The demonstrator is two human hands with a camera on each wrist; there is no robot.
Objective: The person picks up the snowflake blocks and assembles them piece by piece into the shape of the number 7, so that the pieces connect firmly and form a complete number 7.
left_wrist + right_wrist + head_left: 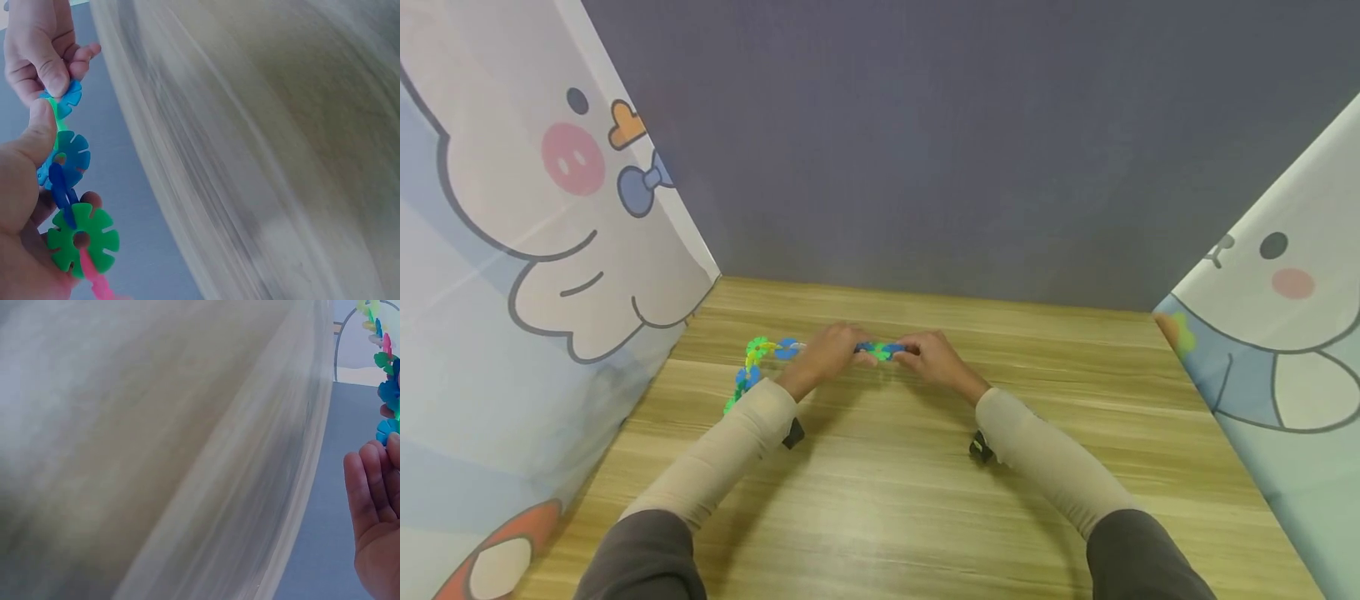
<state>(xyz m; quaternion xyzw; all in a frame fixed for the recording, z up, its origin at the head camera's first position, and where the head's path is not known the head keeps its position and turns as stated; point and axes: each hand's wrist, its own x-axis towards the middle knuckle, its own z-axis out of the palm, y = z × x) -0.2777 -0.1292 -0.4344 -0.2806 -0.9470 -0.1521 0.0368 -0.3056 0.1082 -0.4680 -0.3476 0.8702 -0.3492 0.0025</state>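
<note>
A chain of notched plastic snowflake discs runs through both hands. My left hand (831,354) grips it near its right end. In the left wrist view, a green disc (103,228), a dark blue disc (62,194) and a blue disc (76,153) lie along that palm and thumb. My right hand (936,357) pinches a blue end disc (74,97) between thumb and fingers; a light green disc (61,125) links it to the chain. Leftward, the chain bends at a green disc (757,347) toward the left forearm, which hides its far end.
The wood-grain table (880,517) lies under both arms. A grey panel (925,150) stands behind it, with cartoon-printed sheets (490,275) on the left and right sides. Small black devices (793,433) sit at both wrists.
</note>
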